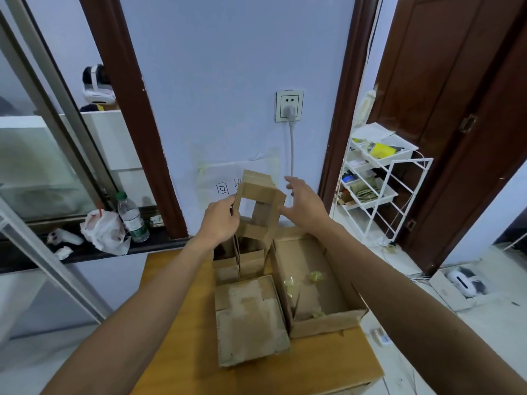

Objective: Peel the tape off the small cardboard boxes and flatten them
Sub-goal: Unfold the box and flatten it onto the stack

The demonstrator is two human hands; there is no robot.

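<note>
A small cardboard box [258, 201] with both ends open is held up above the wooden table [176, 352], so I see straight through it. My left hand [221, 220] grips its left wall. My right hand [303, 205] hovers at its right side with the fingers spread; whether it touches the cardboard I cannot tell. Below stand two small open boxes [241, 262]. A flattened piece of cardboard [249, 320] lies in front of them. To the right, a larger open box [316, 283] holds crumpled bits of peeled tape [315, 276].
A wall with a socket and plugged-in cable [289, 109] rises directly behind the table. On the dark ledge at left stand a plastic bottle [132, 218] and a white bag [104, 232]. A white wire rack [376, 181] stands at right by a brown door.
</note>
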